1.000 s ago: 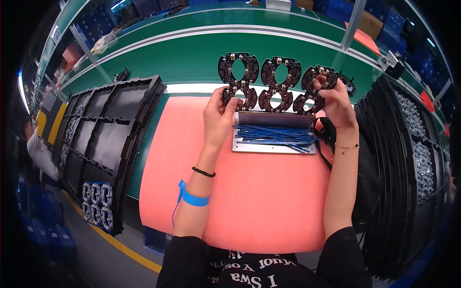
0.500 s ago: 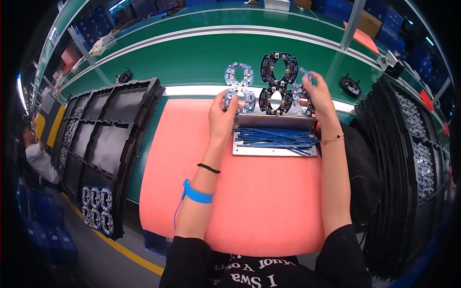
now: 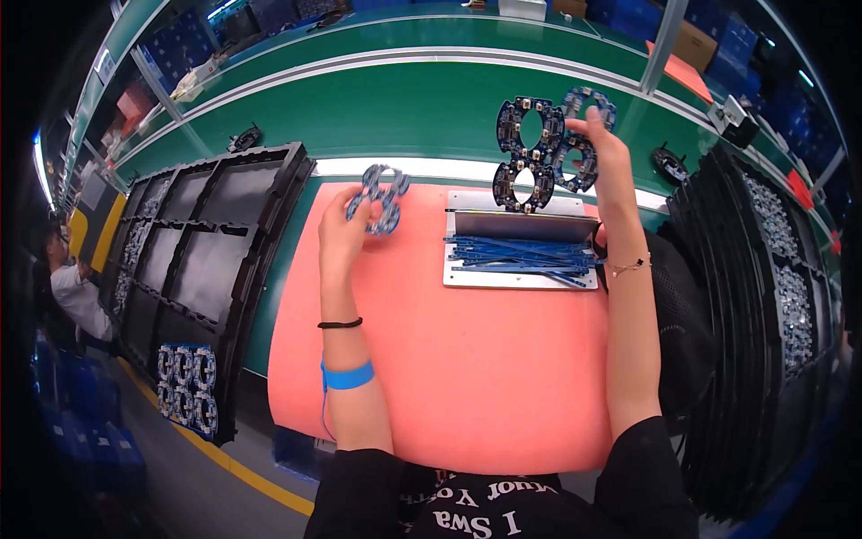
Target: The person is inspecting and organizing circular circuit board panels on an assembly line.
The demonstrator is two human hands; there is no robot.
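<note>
Both forearms run up from the lower edge over the pink mat (image 3: 449, 377); the left wrist wears a blue wristband (image 3: 347, 375) and a thin black band. Left hand (image 3: 341, 235) raised above the mat's far left part, fingers pinching a small figure-eight circuit board (image 3: 379, 198), held tilted. Right arm stretched further; right hand (image 3: 611, 166) lifted above the metal tray (image 3: 521, 274) of blue strips (image 3: 521, 253), fingers closed on the right edge of a black circuit board panel (image 3: 539, 148) with ring-shaped cut-outs, held upright over the tray's far edge. Left of the mat, black compartment trays (image 3: 189, 242); a few boards sit in the nearest compartment. Beyond, a green bench surface (image 3: 386, 108).
</note>
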